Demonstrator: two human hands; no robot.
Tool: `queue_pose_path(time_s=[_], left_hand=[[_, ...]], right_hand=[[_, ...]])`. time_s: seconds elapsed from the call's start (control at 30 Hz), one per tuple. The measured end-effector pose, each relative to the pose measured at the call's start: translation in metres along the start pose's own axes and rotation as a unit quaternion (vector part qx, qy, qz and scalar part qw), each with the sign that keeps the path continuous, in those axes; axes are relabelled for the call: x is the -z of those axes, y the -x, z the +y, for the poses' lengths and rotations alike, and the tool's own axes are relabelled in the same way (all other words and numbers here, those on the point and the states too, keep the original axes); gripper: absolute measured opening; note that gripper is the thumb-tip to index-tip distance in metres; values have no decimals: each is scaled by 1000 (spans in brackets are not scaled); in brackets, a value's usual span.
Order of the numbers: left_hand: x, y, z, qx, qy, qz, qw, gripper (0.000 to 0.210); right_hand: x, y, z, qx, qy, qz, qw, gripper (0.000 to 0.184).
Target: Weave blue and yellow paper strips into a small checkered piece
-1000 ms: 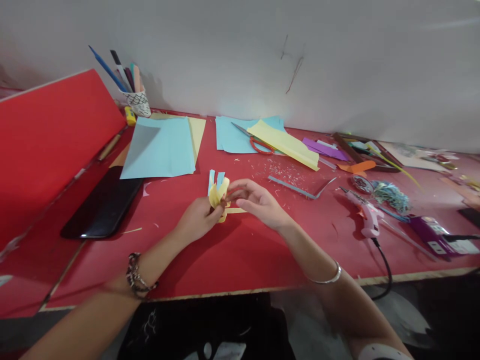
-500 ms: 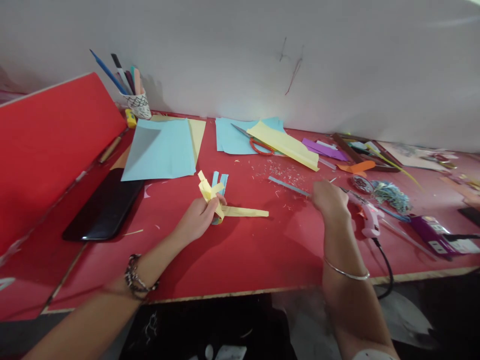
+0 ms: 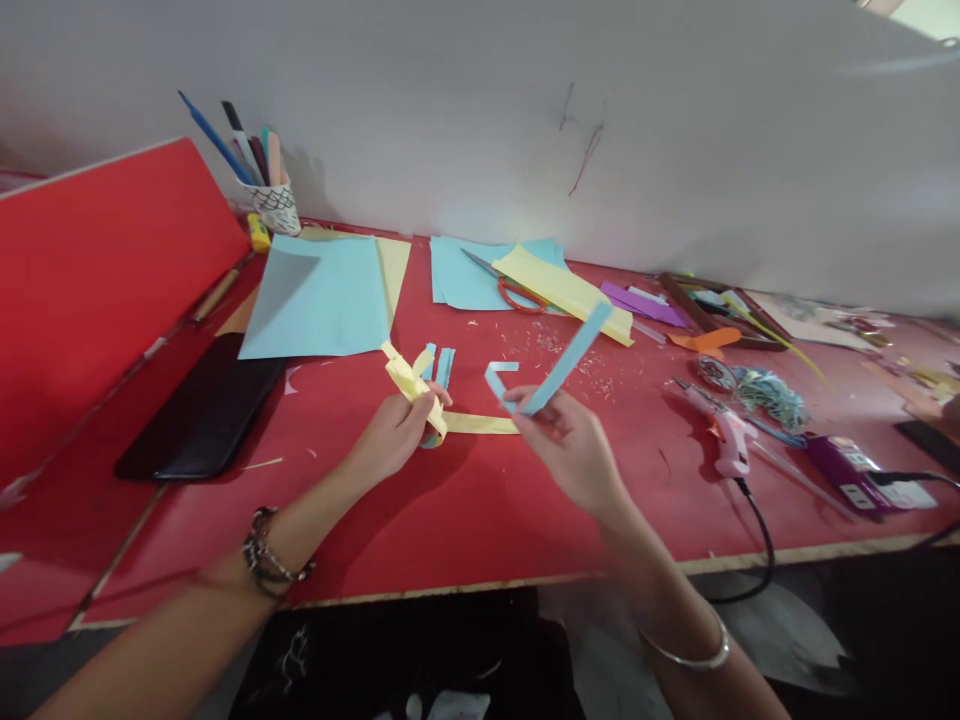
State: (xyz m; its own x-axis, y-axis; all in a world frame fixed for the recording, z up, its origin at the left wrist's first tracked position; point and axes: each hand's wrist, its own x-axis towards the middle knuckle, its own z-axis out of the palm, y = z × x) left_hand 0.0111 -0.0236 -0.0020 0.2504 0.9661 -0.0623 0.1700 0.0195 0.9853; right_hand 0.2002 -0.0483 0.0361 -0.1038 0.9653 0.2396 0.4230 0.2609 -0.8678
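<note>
My left hand pinches folded yellow paper strips, with blue strip ends sticking up behind its fingers. From this bundle a long yellow tail runs right across the red table. My right hand is closed on a blue paper strip. One end of that strip slants up to the right; the other bends into a hook left of my fingertips. The fingers of my right hand are near the tip of the yellow tail.
Behind lie blue sheets, scissors and a yellow paper piece. To the right sit a pink glue gun with its cord, a purple power strip and a thread bundle. At left are a black phone and a pen cup.
My right hand has moved left from beside the glue gun, lifting the blue strip off the table area toward my left hand. My left hand stays nearly in place with the yellow strips.
</note>
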Motion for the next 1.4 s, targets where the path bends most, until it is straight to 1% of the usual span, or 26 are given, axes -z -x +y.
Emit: queue_pose_path(time_s=[0.07,0.17,0.23,0.4,0.53,0.63,0.7,0.9,1.0,1.13,1.23,1.4], left_hand=[[0,0,0,-1,-12,5,1000,30],[1,0,2,2,-35,11,999,33],[1,1,3,-2,-47,7,999,35],[1,1,3,-30,-42,-17,999,37],[2,0,2,-37,-77,-15,996,40],[2,-1,1,-32,-103,-23,994,44],[3,-2,0,-32,-111,-34,993,43],[5,-3,0,-34,-144,-30,988,26],[5,-2,3,-35,-166,-38,985,22],[4,-2,4,-32,-202,-23,979,20],[3,-3,2,-37,-216,-14,976,23],[3,-3,0,-33,-229,-4,973,24]], right_hand=[[-14,8,-2,-31,-38,-40,998,11],[-24,15,-2,-48,-48,-75,995,10],[-27,19,0,-40,-37,-94,994,10],[-30,25,2,7,-5,-155,988,5],[-32,27,0,19,26,-199,980,6],[-34,27,1,29,67,-205,976,6],[-35,28,3,47,94,-205,973,6],[-38,35,6,110,162,-209,958,10],[-38,38,6,134,192,-204,950,15],[-39,42,6,162,230,-188,941,25],[-40,43,5,171,251,-185,935,26],[-40,44,4,167,277,-180,929,24]])
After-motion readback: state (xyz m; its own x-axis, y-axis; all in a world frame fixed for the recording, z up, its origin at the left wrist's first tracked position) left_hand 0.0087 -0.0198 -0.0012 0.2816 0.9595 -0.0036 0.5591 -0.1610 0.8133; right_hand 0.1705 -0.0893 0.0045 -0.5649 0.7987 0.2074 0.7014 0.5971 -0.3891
